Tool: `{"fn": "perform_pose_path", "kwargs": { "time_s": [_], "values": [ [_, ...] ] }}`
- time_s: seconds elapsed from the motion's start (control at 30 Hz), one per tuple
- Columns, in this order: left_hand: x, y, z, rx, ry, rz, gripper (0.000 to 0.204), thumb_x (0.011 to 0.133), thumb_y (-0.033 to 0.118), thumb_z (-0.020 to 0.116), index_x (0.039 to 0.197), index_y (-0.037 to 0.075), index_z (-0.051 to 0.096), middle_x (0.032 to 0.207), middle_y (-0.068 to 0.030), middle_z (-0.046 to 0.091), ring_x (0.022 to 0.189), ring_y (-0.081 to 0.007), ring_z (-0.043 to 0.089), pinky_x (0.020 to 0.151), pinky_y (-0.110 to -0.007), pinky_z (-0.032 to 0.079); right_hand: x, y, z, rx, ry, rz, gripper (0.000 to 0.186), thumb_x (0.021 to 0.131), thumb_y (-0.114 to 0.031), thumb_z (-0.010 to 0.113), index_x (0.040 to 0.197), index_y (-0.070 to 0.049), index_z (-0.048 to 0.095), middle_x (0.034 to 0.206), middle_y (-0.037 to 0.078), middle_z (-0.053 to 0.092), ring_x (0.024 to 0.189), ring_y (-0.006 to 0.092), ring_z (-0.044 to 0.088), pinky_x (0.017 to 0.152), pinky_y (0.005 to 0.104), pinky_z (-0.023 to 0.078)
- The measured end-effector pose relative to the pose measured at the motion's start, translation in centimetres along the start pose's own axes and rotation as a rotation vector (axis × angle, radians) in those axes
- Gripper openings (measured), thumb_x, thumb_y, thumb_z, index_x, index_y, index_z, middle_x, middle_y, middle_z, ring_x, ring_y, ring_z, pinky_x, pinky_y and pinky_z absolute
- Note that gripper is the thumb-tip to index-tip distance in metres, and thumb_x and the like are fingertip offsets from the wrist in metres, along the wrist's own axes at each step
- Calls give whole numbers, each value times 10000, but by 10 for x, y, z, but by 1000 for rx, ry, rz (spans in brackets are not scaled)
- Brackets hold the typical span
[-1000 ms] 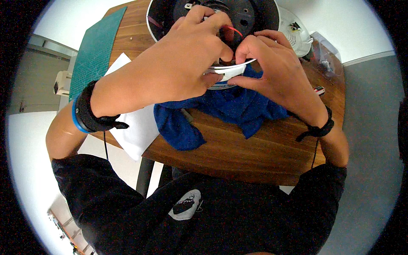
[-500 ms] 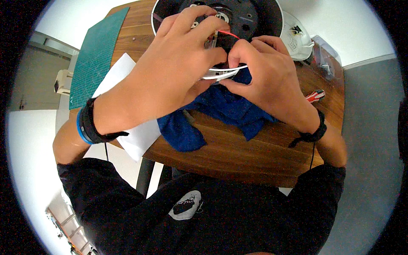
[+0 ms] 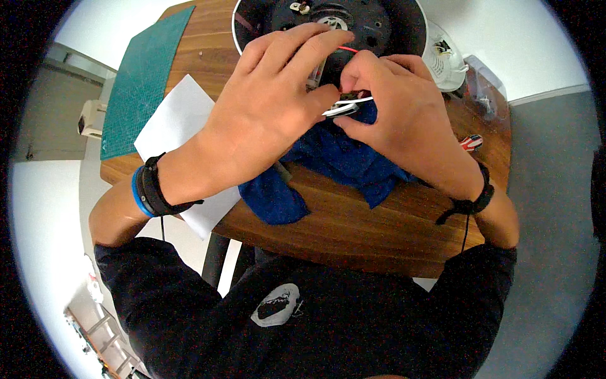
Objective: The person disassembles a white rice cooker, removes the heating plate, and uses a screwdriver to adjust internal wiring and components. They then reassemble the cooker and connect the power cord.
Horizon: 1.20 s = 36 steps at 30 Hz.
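Note:
A round appliance housing (image 3: 398,28), black inside with a white rim, lies with its hollow side up at the far edge of the table. At its near side my left hand (image 3: 271,101) and my right hand (image 3: 410,104) both hold a white-edged panel (image 3: 344,110). The left thumb presses on the panel while its fingers arch over a small part that is mostly hidden. From the right, my thumb and bent index finger pinch the panel's edge. A red wire (image 3: 348,48) runs between the hands. Beneath them lies a crumpled blue cloth (image 3: 341,161).
On the left are a green cutting mat (image 3: 145,88) and a white sheet of paper (image 3: 180,117). To the right lie a red-and-white handled tool (image 3: 471,143), a white rounded cover (image 3: 445,60) and a clear plastic box (image 3: 489,91). The wooden table's front edge (image 3: 328,256) is near my body.
Both hands and the panel have shifted slightly right in view, and the left fingers have come down and nearer. More of the housing's inside shows.

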<state>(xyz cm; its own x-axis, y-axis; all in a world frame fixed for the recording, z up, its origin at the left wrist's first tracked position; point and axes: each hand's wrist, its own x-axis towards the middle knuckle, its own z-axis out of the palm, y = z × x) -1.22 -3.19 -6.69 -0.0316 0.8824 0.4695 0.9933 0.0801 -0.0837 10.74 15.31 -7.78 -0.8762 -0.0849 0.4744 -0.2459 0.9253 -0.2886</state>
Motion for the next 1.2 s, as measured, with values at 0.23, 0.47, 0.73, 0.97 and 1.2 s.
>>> {"fn": "perform_pose_path", "kwargs": {
  "time_s": [0.23,0.47,0.73,0.97,1.2],
  "values": [
    [-6,-5,0,75,11,59,303,786,176,768,1080,104,758,1511,-71,509,1368,-304,498,1107,-430,405,8,2,-25,97,-301,-27,353,869,-237,780,1150,-71,646,1048,110,737,1040,285,684,987,386,438],
    [-7,-7,-4,78,-9,75,297,797,162,759,1087,94,760,1509,-78,510,1355,-311,510,1110,-435,403,24,11,-19,214,-388,-18,266,877,-278,718,960,-28,680,835,185,709,803,407,704,730,491,556],
    [-16,-6,-6,22,32,6,461,947,204,688,1388,92,609,1449,-116,578,1335,-297,538,1120,-431,393,21,12,-17,233,-287,-36,261,883,-249,718,980,-9,691,848,207,715,827,413,715,739,481,572],
    [-27,-12,-1,62,85,106,312,888,127,732,1194,74,709,1391,-122,621,1236,-324,614,1000,-430,513,23,17,-13,416,-320,91,247,920,-198,692,1071,-3,699,900,215,733,884,387,739,797,445,589],
    [-43,-13,-4,132,124,330,237,712,134,753,940,93,706,1281,-107,663,1123,-291,655,859,-379,593,24,11,-22,309,-442,209,261,991,-128,636,1212,9,666,1081,148,740,961,244,705,855,350,549]
  ]
}}
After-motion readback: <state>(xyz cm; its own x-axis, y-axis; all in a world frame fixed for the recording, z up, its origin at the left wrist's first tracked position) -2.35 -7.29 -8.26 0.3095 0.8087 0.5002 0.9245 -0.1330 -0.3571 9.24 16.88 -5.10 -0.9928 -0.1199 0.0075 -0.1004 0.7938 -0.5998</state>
